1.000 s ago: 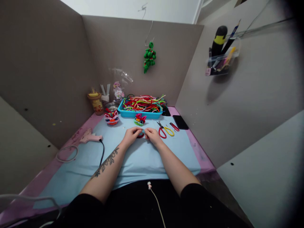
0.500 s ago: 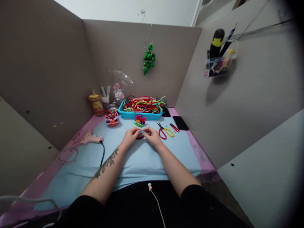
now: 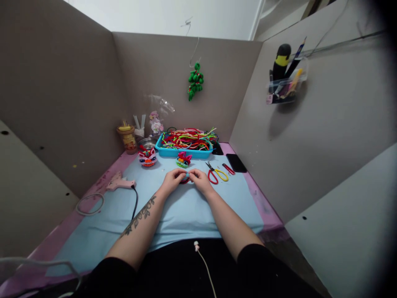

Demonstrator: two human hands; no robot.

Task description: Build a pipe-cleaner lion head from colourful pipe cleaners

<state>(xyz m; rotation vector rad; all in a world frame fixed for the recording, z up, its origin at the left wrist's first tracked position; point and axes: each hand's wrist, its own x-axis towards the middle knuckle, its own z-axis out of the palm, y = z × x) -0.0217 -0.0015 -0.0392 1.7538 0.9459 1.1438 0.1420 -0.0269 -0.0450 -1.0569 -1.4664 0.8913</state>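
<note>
My left hand (image 3: 173,181) and my right hand (image 3: 199,180) meet above the middle of the light-blue cloth. Fingertips of both are closed on a small light-blue piece (image 3: 187,175), which looks like pipe cleaner. A dark red edge shows just below it, partly covered by the fingers. Right behind the hands sits a small pink, orange and green lion head (image 3: 184,159) made of pipe cleaners. A second, larger lion head (image 3: 147,157) stands farther left. Scissors (image 3: 217,173) with one red and one yellow handle lie open close to my right hand.
A blue tray (image 3: 186,153) heaped with colourful pipe cleaners (image 3: 189,138) stands at the back. Right of the scissors are a red cutter (image 3: 228,169) and a black phone (image 3: 236,163). A pink glue gun (image 3: 120,182) with its cord lies left. Grey partitions (image 3: 173,62) enclose the table.
My fingertips have drawn slightly apart around the light-blue piece, and more of it shows. The whole view has shifted a little downward; the things on the table have stayed put.
</note>
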